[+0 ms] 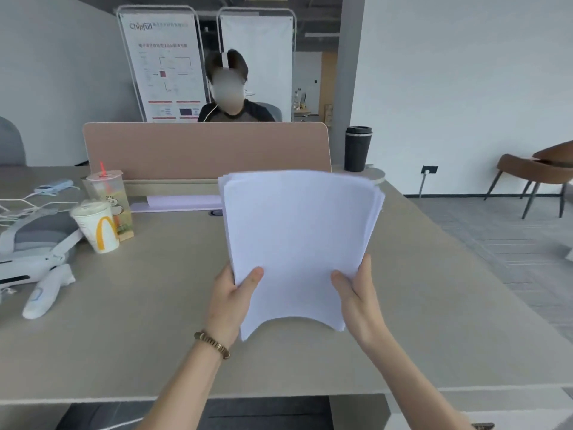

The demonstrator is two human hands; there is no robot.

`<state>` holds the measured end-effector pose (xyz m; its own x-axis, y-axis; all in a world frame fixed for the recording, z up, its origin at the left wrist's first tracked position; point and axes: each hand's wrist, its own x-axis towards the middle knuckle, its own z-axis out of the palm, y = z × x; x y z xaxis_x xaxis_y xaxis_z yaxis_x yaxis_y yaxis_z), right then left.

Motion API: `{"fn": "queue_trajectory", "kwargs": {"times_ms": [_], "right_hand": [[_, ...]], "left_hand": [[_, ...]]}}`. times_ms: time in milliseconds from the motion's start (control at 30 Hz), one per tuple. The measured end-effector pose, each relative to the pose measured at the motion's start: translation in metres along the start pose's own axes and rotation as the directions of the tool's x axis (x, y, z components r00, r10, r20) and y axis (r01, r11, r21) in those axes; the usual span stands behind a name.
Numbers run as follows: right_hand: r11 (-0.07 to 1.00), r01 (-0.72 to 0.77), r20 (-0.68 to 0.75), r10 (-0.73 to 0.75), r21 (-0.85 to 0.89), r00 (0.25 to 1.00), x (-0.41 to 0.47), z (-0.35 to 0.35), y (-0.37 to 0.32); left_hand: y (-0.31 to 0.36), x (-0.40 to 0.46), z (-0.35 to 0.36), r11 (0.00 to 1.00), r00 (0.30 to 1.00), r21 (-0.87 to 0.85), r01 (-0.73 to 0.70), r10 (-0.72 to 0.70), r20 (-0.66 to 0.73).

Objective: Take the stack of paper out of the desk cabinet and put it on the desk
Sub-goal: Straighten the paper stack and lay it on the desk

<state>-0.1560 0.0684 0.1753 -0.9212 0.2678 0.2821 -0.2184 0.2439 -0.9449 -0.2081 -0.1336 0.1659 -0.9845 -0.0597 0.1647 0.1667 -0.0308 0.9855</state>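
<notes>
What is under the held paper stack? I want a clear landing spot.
Around the paper stack, bare desk shows. The patch directly beneath is covered, as are the fingers under it.

Two bare forearms with no sleeves; the left hand has a beaded bracelet of brown and gold discs at its wrist, the right hand wears nothing.

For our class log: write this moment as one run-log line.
stage: carry | left hand: holds paper stack | right hand: holds it | desk: below
</notes>
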Motion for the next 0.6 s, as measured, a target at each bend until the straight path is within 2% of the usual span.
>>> {"fn": "queue_trajectory", "kwargs": {"times_ms": [133,300,467,600], "right_hand": [[1.0,0.03,-0.034,-0.029,0.011,0.999,0.004,0.004,-0.003],[0.993,0.113,-0.108,-0.108,0.042,0.988,0.027,0.004,-0.022],[0.994,0.105,-0.158,-0.101,0.021,0.982,0.039,0.008,-0.027],[0.99,0.121,-0.182,-0.106,0.076,0.978,0.047,0.0,-0.033]], "left_hand": [[-0.009,0.006,-0.004,0.995,0.995,-0.074,0.072,-0.067,0.074],[-0.001,0.024,-0.003,0.992,0.999,-0.119,0.042,-0.038,0.033],[0.002,0.025,0.01,0.997,0.999,-0.071,-0.021,0.018,-0.037],[0.01,0.033,0.014,0.997,0.999,-0.072,-0.039,0.039,0.006]]}}
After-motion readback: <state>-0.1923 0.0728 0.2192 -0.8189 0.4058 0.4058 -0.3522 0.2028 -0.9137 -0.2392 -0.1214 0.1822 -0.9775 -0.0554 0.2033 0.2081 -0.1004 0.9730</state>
